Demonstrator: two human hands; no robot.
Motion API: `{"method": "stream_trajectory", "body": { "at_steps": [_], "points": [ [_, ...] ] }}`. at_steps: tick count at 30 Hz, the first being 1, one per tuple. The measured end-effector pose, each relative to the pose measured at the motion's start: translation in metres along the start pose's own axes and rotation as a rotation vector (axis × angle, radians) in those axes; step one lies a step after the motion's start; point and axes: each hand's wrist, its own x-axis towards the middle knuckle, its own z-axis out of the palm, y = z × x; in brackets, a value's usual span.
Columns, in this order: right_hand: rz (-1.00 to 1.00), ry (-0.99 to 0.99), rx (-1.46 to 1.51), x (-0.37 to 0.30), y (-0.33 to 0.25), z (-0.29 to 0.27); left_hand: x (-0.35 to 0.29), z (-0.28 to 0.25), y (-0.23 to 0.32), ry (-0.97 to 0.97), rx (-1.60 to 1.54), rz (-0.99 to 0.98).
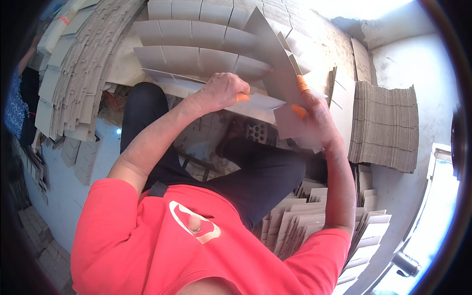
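Note:
Grey cardboard divider strips stand in rows across the bench, crossed by slots; one row (182, 55) lies just beyond my hands. My right hand (317, 115), with orange covers on its finger and thumb, grips slotted cardboard strips (275, 54) that rise tilted toward the far side. My left hand (221, 92) is closed like a fist at the near edge of the rows, its thumb in an orange cover. Beside that thumb is the nearest cardboard strip (265, 102). Whatever the left fingers pinch, if anything, is hidden.
Long stacks of cardboard strips (81, 64) lie at the left. A tall bundle of strips (383, 125) stands by the wall at the right. More loose strips (295, 219) are beside my right leg. Part of another person (22, 101) shows at the far left.

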Motion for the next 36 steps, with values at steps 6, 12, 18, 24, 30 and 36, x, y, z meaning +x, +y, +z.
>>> {"method": "stream_trajectory", "body": {
  "at_steps": [6,12,18,24,30,36],
  "points": [
    [0.347,-0.003,0.408,0.018,0.008,-0.003,0.003,0.012,-0.002,-0.049,0.131,0.038],
    [-0.027,-0.122,-0.558,0.022,0.006,-0.008,0.004,0.011,0.004,-0.072,0.169,0.028],
    [0.488,0.118,0.023,0.024,-0.011,0.004,0.001,0.014,-0.002,-0.046,0.113,0.04],
    [0.171,-0.007,-0.281,0.011,-0.005,-0.006,0.004,0.009,0.005,-0.03,0.11,-0.013],
    [-0.046,-0.09,-0.808,0.007,-0.003,-0.005,0.005,0.007,-0.001,-0.116,0.177,-0.005],
    [-0.091,-0.069,-0.702,0.005,-0.001,-0.004,0.02,0.012,0.025,0.135,0.059,0.072]
  ]
}}
